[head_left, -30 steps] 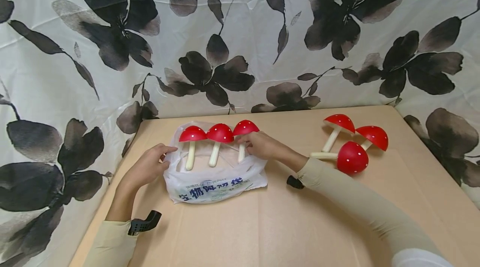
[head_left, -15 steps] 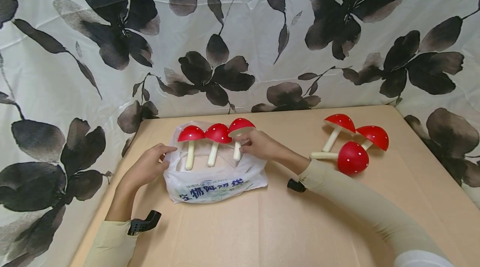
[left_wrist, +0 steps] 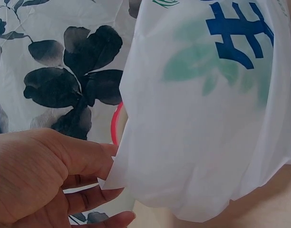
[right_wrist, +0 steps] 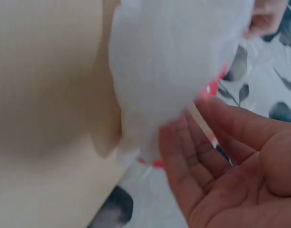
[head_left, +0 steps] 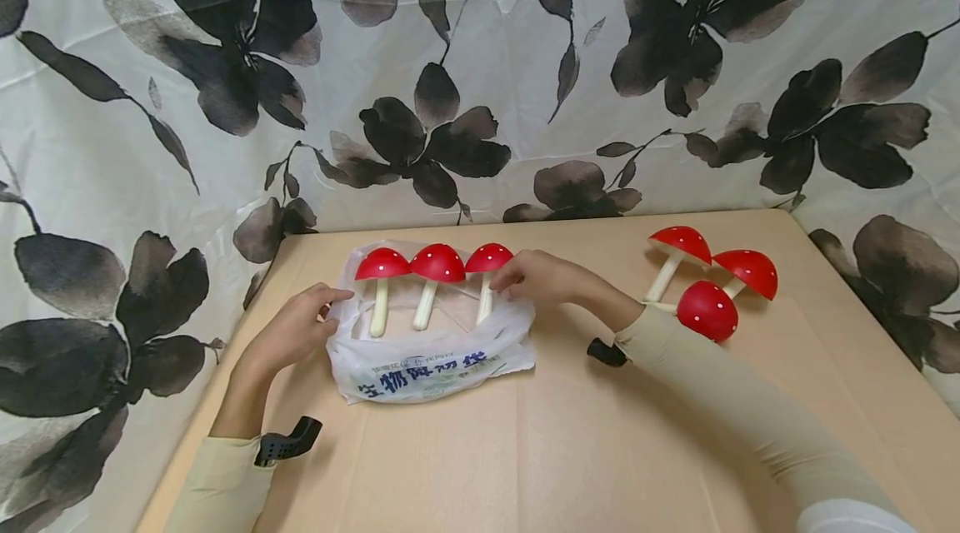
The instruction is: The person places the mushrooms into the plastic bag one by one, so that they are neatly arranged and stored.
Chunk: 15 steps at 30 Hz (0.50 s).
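Observation:
A white plastic bag (head_left: pixel 431 387) with blue print lies on the table, its open side facing the back. Three toy mushrooms with white-dotted red caps lie side by side in its mouth: the left mushroom (head_left: pixel 382 264), the middle mushroom (head_left: pixel 438 264) and the right mushroom (head_left: pixel 489 257). At the bag's left edge my left hand (head_left: pixel 296 329) pinches the plastic between thumb and finger, as the left wrist view shows. My right hand (head_left: pixel 547 279) is beside the right mushroom. In the right wrist view its fingers (right_wrist: pixel 176 156) are fairly straight, overlapping the bag's edge, thumb apart.
More toy mushrooms lie to the right: a back mushroom (head_left: pixel 681 245), a far-right mushroom (head_left: pixel 752 273) and a front mushroom (head_left: pixel 707 312), partly behind the right forearm. The wooden table (head_left: pixel 487 466) ends at a floral cloth (head_left: pixel 555 100) behind and at both sides.
The right mushroom has shifted left, then back toward the right with its stem tilted. My right hand has drawn slightly right, off the stem. My left hand stays at the bag's edge.

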### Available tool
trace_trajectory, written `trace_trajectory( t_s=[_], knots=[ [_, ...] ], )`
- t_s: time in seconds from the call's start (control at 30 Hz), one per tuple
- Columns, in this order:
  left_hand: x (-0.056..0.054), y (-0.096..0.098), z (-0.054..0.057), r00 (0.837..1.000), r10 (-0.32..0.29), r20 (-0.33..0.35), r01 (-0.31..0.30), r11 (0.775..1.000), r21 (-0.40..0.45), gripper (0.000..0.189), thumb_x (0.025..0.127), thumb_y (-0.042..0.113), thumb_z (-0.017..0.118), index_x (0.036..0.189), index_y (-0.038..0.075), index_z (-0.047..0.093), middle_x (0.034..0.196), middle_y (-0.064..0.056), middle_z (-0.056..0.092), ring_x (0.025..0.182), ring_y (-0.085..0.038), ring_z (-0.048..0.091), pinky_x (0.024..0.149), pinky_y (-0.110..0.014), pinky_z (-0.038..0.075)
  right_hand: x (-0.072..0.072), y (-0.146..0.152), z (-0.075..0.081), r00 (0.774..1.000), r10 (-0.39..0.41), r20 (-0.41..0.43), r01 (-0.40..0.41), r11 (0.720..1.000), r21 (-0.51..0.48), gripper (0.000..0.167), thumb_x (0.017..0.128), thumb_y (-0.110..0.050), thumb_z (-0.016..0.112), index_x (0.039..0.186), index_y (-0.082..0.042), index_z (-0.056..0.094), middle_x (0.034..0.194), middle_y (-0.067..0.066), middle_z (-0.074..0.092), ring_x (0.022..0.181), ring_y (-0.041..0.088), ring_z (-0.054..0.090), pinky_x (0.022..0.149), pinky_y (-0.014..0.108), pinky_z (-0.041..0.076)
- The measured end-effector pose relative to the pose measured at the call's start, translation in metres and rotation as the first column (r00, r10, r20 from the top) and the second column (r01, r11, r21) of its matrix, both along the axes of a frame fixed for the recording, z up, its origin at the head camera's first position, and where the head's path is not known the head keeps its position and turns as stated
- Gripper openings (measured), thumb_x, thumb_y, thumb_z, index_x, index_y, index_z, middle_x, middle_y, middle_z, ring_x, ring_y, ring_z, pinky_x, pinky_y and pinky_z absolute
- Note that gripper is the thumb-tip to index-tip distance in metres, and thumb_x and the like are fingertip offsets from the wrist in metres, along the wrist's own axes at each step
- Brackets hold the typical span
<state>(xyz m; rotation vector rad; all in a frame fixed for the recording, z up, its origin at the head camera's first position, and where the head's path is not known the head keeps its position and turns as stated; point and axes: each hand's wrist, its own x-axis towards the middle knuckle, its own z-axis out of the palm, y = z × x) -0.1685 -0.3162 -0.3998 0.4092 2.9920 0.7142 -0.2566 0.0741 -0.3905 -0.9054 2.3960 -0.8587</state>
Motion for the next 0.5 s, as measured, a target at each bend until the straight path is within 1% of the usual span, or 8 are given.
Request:
trace_trajectory(
  t_s=[0.13,0.2,0.37,0.5],
  knots=[
    [0.0006,-0.0003,0.0,1.0,-0.009,-0.01,0.009,1.0,-0.004,0.042,0.086,-0.009,0.059,0.128,-0.009,0.064,0.1,-0.014,0.062,0.086,-0.025,0.055,0.072,-0.034,0.046,-0.0071,0.0091,0.0029,0.999,-0.04,-0.036,0.04,0.999,0.018,0.023,0.094,0.0,0.065,0.113,-0.003,0.077,0.104,0.006,0.074,0.094,0.022,0.062,0.086,0.033,0.054],
    [0.0015,-0.0007,-0.0002,1.0,-0.013,-0.015,0.013,1.0,-0.007,0.041,0.086,-0.009,0.059,0.127,-0.009,0.065,0.1,-0.014,0.063,0.086,-0.025,0.055,0.073,-0.035,0.046,-0.0088,0.0103,0.0021,0.999,-0.033,-0.04,0.034,0.999,0.019,0.023,0.094,0.0,0.066,0.114,-0.002,0.077,0.102,0.006,0.075,0.09,0.021,0.061,0.084,0.032,0.053],
    [0.0031,-0.0016,-0.0011,0.999,-0.02,-0.026,0.019,1.0,-0.011,0.041,0.086,-0.009,0.059,0.126,-0.009,0.065,0.1,-0.014,0.063,0.085,-0.025,0.055,0.073,-0.035,0.047,-0.0069,0.0064,-0.002,1.0,0.003,-0.003,-0.003,1.0,0.014,0.025,0.095,-0.001,0.066,0.118,-0.003,0.075,0.103,0.007,0.075,0.093,0.021,0.061,0.087,0.031,0.053],
    [0.0039,-0.0016,-0.0017,0.999,-0.026,-0.036,0.026,1.0,-0.01,0.04,0.086,-0.008,0.059,0.126,-0.009,0.065,0.099,-0.013,0.063,0.085,-0.025,0.055,0.073,-0.036,0.047,-0.0031,0.0016,-0.0055,1.0,0.02,-0.002,-0.02,1.0,0.013,0.024,0.095,-0.003,0.067,0.117,-0.004,0.076,0.102,0.005,0.074,0.093,0.021,0.06,0.087,0.03,0.055]
  ],
)
